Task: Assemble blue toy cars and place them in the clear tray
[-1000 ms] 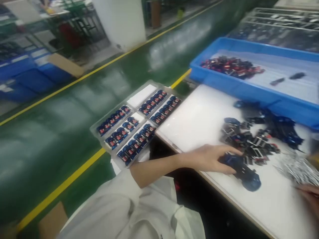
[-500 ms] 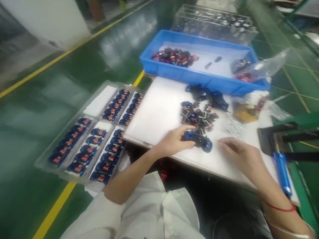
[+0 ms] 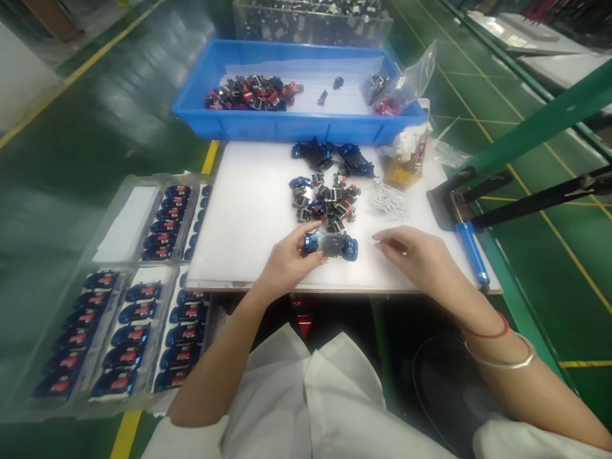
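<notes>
My left hand (image 3: 291, 258) grips one end of a blue toy car body (image 3: 331, 245), its dark underside up, at the front of the white tabletop. My right hand (image 3: 411, 252) is a little to the right of the car, apart from it. Its thumb and fingers pinch a thin pale metal pin (image 3: 373, 241), partly hidden. Behind the car lies a heap of small black, silver and red parts (image 3: 335, 203). A pile of loose metal pins (image 3: 388, 199) rests behind my right hand. More blue car bodies (image 3: 313, 153) lie at the back of the tabletop.
A blue bin (image 3: 306, 127) with red and black parts stands behind. On the left, a clear tray (image 3: 115, 271) bears rows of blue cars. A blue-handled tool (image 3: 472, 255) is by the black and green frame at right. A yellow box (image 3: 400, 173) stands nearby.
The camera view has turned to the right, shifting the scene leftward. My left hand still grips the car body. My right hand stays pinched beside it, and the pin now shows at its fingertips.
</notes>
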### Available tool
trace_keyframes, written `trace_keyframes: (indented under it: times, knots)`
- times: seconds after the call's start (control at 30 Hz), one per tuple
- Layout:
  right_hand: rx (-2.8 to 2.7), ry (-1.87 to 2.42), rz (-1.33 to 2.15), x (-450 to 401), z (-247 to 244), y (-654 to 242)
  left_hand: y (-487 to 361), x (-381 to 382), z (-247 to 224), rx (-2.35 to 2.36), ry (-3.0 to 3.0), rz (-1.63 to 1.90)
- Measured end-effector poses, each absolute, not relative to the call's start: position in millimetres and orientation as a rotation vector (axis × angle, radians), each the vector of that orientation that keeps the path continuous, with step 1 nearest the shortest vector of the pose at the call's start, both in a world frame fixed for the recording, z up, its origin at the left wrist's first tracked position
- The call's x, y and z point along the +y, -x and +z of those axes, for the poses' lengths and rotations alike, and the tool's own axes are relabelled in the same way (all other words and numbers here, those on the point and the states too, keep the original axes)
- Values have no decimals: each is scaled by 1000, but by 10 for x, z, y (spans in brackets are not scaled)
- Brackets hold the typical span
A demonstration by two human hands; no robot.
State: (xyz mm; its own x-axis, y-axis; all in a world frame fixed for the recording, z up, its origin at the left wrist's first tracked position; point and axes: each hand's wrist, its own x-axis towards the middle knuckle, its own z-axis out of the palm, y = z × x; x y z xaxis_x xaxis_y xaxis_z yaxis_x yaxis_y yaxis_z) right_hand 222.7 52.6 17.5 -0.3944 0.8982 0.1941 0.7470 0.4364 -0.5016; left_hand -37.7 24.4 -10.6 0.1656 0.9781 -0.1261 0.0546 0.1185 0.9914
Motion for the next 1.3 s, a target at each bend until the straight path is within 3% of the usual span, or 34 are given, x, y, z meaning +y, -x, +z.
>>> trace_keyframes:
  times: [0.23,0.43,0.77,0.97,1.3]
  knots:
    - [-1806,1447,1078,399,274,-2097,339,268,-32,1223,-1179,937]
    - [-1718,1418,1196,371,289,-2053,329,270,-61,1225,-1172,947]
    - [-1746,1334,1139,342,192,-2060,337,256,-84,1233,-1221,952]
    - [-2133,1434,614,259,126,-2185,333,255,-35,1251,-1243,928]
    - [-2337,1379,446,304,200,-2384,338,255,-54,1272,-1240,931]
